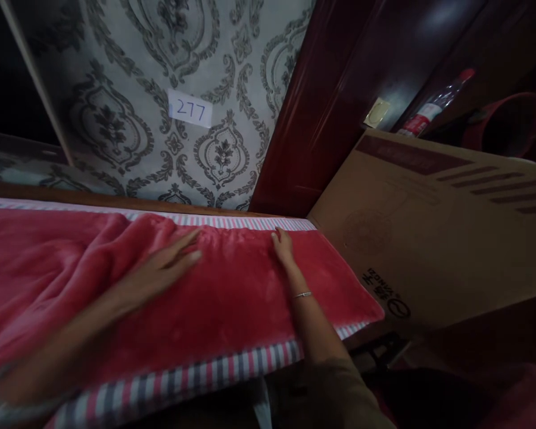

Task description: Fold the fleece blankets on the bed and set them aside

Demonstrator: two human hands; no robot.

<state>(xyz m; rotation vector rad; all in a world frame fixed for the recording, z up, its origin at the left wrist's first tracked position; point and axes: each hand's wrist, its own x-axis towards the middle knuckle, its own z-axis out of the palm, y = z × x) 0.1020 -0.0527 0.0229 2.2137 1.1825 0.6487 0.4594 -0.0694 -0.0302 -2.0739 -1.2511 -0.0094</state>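
Observation:
A red plush blanket (232, 292) lies over a long surface covered with a striped cloth (187, 369). The cloth's grey, pink and white stripes show along the near and far edges. Over the blanket's left-middle part is my left hand (174, 262), slightly blurred, fingers stretched out and thumb apart, holding nothing. My right hand (283, 245) rests on the blanket by its far edge, fingers extended, with a thin bracelet on the wrist. Small puckers gather in the blanket between both hands, and larger folds run across its left side. The right end lies flatter.
A large cardboard box (411, 226) stands against the right end. Behind it are a plastic bottle (429, 110) and a dark red wooden panel (312, 107). A paper marked 277 (190, 108) is on the patterned wall (223, 149).

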